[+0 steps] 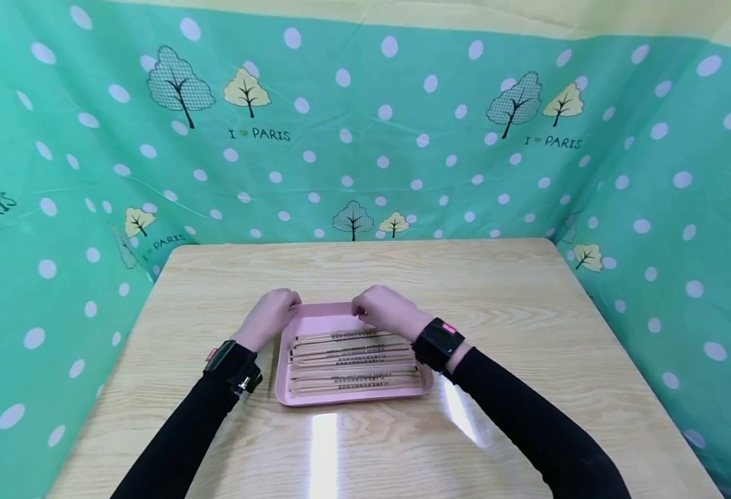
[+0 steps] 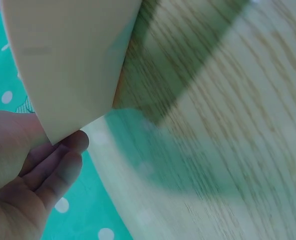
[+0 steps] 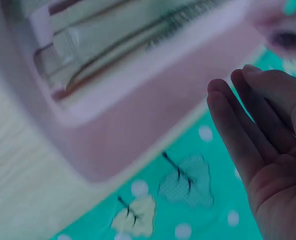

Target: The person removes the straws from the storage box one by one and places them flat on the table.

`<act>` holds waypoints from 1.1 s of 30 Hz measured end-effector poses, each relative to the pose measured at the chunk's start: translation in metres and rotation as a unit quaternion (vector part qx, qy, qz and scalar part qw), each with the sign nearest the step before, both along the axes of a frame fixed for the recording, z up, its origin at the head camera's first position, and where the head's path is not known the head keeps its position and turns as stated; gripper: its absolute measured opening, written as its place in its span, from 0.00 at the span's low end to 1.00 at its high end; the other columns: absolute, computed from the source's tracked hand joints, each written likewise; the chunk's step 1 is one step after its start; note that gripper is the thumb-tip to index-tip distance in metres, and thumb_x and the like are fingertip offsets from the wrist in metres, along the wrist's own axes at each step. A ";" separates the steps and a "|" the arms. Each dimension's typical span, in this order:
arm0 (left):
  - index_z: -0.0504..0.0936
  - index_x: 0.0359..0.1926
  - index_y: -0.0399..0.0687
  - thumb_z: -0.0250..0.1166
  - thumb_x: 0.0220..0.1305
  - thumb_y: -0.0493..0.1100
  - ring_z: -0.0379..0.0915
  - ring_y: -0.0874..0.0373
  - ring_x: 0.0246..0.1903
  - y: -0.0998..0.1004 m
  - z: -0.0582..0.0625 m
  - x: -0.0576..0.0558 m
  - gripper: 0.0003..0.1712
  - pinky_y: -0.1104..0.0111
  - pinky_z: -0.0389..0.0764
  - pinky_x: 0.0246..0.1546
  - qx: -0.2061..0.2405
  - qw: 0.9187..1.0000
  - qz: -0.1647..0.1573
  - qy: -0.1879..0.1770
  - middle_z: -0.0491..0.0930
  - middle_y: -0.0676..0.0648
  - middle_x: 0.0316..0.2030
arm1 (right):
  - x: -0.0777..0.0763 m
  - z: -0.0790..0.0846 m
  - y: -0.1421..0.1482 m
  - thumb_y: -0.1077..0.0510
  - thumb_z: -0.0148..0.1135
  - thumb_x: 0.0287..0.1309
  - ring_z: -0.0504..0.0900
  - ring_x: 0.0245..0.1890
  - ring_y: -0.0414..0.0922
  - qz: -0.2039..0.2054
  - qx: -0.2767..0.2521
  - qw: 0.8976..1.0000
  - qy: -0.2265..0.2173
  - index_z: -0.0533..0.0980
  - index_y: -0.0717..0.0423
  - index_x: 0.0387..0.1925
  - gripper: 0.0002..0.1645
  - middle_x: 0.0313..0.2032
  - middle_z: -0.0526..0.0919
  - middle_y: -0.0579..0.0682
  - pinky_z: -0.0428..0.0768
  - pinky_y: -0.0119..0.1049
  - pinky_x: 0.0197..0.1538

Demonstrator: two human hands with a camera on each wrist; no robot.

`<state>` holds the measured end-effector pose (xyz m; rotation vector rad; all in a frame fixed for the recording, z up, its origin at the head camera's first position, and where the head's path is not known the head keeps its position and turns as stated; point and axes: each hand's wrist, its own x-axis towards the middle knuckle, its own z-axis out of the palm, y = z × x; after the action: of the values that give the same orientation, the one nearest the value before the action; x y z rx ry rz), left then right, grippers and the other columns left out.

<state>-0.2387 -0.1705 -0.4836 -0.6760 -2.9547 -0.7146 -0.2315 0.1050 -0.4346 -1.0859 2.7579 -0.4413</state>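
Observation:
A shallow pink tray [image 1: 355, 397] lies on the table, holding several long thin packets [image 1: 359, 358] in pale, dark-printed wrappers, side by side. My left hand [image 1: 269, 315] is at the tray's far left corner. In the left wrist view, its thumb and fingers pinch the tray wall [image 2: 70, 65] at a corner. Over the far rim, right of its middle, is my right hand [image 1: 385, 307]. The right wrist view shows its fingers [image 3: 233, 127] loosely bent beside the tray's wall [image 3: 138, 130], with nothing visible between them. Dark bands circle both wrists.
The wooden table [image 1: 490, 291] extends around the tray on all sides. A green dotted cloth [image 1: 365, 138] with printed trees hangs behind the table and along both sides. Bright reflections lie on the tabletop in front of the tray.

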 end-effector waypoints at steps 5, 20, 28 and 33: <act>0.89 0.41 0.31 0.67 0.69 0.27 0.87 0.41 0.42 0.003 -0.001 -0.001 0.05 0.50 0.88 0.49 -0.006 1.000 0.006 -0.005 0.88 0.36 0.38 | 0.001 -0.019 -0.017 0.67 0.70 0.67 0.87 0.36 0.42 0.020 0.021 1.000 -0.008 0.89 0.58 0.39 0.05 0.38 0.92 0.50 0.87 0.34 0.45; 0.89 0.38 0.33 0.66 0.69 0.27 0.87 0.44 0.39 0.003 -0.004 0.003 0.05 0.52 0.88 0.45 -0.024 1.000 0.003 0.010 0.87 0.39 0.34 | 0.010 -0.038 -0.030 0.76 0.64 0.59 0.75 0.27 0.39 0.040 0.020 0.998 0.051 0.85 0.57 0.28 0.13 0.26 0.85 0.47 0.78 0.30 0.34; 0.88 0.37 0.34 0.67 0.69 0.27 0.86 0.44 0.38 0.000 -0.004 0.001 0.04 0.53 0.88 0.43 -0.024 0.999 -0.006 0.028 0.86 0.39 0.33 | 0.010 -0.037 -0.033 0.76 0.66 0.53 0.82 0.25 0.43 0.049 0.030 0.994 0.093 0.82 0.56 0.26 0.13 0.25 0.86 0.48 0.82 0.33 0.32; 0.88 0.36 0.34 0.68 0.67 0.26 0.86 0.44 0.37 0.001 -0.002 0.000 0.04 0.52 0.88 0.43 -0.020 0.999 -0.015 0.036 0.87 0.39 0.33 | 0.009 -0.031 -0.033 0.75 0.66 0.54 0.74 0.23 0.41 0.037 0.031 0.995 0.089 0.80 0.56 0.24 0.13 0.24 0.83 0.48 0.78 0.33 0.30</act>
<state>-0.2386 -0.1698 -0.4854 -0.7348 -2.9062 -0.6208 -0.2225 0.0721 -0.4658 -1.2660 2.8484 -0.2590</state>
